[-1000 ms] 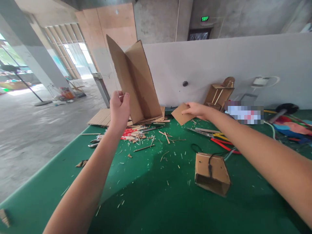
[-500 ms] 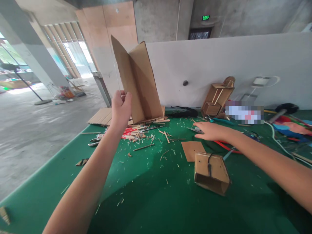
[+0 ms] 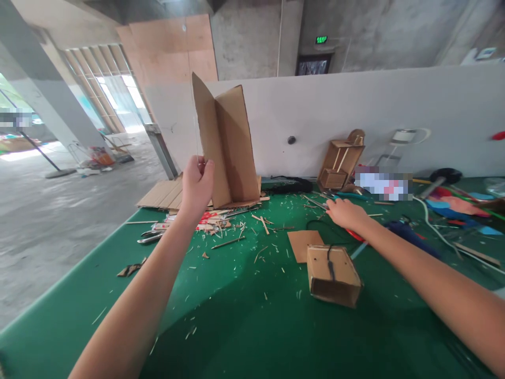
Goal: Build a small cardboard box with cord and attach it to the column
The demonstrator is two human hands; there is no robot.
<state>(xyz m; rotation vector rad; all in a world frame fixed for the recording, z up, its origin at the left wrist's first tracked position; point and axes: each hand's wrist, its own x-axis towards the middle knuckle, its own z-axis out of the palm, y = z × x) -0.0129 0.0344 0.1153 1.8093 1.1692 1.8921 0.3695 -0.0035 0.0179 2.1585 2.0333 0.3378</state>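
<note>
My left hand (image 3: 198, 184) is closed on the left edge of a folded cardboard piece (image 3: 231, 147), which stands upright with its two panels opened in a V. A thin pale strand shows by that hand's fingers. At the right, my right hand (image 3: 347, 215) is closed around a pair of scissors; metal scissor blades (image 3: 317, 203) point left from the fingers and a red handle shows below the palm. Nearer to me sits a small open cardboard box (image 3: 334, 271) with a black cord on top, beside a flat brown cardboard square (image 3: 303, 244).
Sticks and scraps (image 3: 213, 218) litter the green table (image 3: 221, 316) near the left hand. A flat cardboard sheet (image 3: 160, 193) lies behind. Against the white wall leans a cardboard model (image 3: 341, 160). A white cable (image 3: 432, 221) and coloured materials are at the right.
My right hand has closed its fingers around the scissors. The view has shifted slightly; my left hand still holds the folded cardboard.
</note>
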